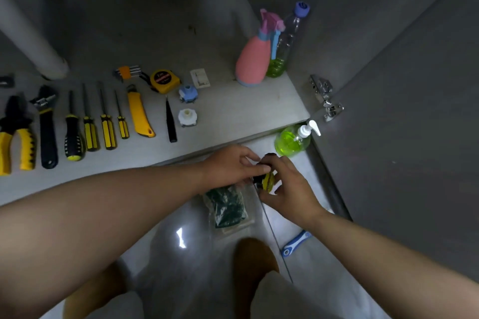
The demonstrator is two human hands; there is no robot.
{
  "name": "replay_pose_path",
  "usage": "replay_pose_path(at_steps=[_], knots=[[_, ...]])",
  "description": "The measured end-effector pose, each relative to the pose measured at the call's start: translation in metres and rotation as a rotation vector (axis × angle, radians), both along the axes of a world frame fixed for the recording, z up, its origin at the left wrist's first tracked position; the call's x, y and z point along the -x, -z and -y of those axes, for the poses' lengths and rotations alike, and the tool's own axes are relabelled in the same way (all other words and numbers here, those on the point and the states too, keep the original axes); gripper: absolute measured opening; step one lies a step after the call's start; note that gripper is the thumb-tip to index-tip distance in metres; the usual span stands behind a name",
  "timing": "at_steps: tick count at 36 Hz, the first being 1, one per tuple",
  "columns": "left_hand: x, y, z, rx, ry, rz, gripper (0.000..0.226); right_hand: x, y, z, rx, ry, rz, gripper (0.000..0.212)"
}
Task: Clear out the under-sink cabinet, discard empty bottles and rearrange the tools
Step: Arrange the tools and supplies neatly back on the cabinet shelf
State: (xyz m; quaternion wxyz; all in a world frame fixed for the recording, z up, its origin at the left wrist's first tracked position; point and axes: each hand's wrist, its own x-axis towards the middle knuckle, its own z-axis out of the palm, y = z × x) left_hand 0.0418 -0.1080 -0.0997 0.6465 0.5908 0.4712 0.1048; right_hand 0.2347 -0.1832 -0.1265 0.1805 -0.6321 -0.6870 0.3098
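Down on the tiled floor [166, 215], left hand [228, 167] and right hand [291, 190] pinch a black-and-yellow tool [267, 180] in curled fingers, where a jerk might topple the nearby soap bottle [290, 142].

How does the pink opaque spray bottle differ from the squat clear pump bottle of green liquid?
The pink spray bottle is opaque, so its fill is hidden; the pump bottle shows green liquid. The spray bottle has a pink-and-blue trigger head, the pump bottle a white pump. The spray bottle stands on the cabinet floor, the pump bottle on the tiles outside. Both stand upright.
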Motion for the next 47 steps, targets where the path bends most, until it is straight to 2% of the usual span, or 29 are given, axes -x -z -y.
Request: replay_pose_path(at_steps=[3,7,9,14,19,23,27,30,32,34,36,39,42,47], knots=[[0.014,-0.013,-0.01,-0.032,-0.099,0.088,0.027,0.016,-0.017,-0.021,-0.043,-0.058,-0.042,0.063],[0.043,-0.027,-0.033,-0.139,-0.214,0.045,0.022,0.034,-0.034,-0.052,-0.071,-0.093,-0.091,0.073],[0.058,-0.032,-0.045,-0.165,-0.332,0.027,0.021,0.045,-0.041,-0.073,-0.065,-0.045,-0.08,0.074],[0.102,-0.038,-0.075,-0.21,-0.734,0.068,0.022,0.082,-0.047,-0.145,-0.117,-0.012,0.082,0.046],[0.126,-0.03,-0.084,-0.144,-0.931,0.124,0.031,0.121,-0.031,-0.213,-0.103,0.003,0.242,0.039],[0.129,-0.023,-0.083,-0.132,-0.953,0.11,0.026,0.138,-0.017,-0.23,0.003,0.011,0.308,0.046],[0.13,-0.022,-0.084,-0.097,-0.973,0.134,0.023,0.134,-0.024,-0.214,0.029,0.093,0.22,0.056],[0.123,-0.024,-0.081,-0.032,-0.936,0.177,0.026,0.126,-0.04,-0.193,0.016,0.208,0.059,0.029],[0.115,-0.025,-0.077,-0.004,-0.887,0.181,0.025,0.125,-0.054,-0.175,0.162,0.269,-0.175,0.015],[0.106,-0.024,-0.071,0.002,-0.827,0.185,0.02,0.127,-0.067,-0.159,0.351,0.27,-0.401,0.016],[0.098,-0.023,-0.065,-0.006,-0.74,0.181,0.018,0.13,-0.073,-0.147,0.417,0.252,-0.464,0.018],[0.091,-0.021,-0.058,-0.05,-0.605,0.097,0.018,0.134,-0.075,-0.137,0.397,0.306,-0.494,0.011],[0.092,-0.018,-0.058,-0.158,-0.525,-0.063,0.017,0.133,-0.07,-0.134,0.421,0.344,-0.47,0.012],[0.103,-0.009,-0.057,-0.26,-0.458,-0.194,0.009,0.121,-0.052,-0.137,0.39,0.397,-0.281,0.024]])
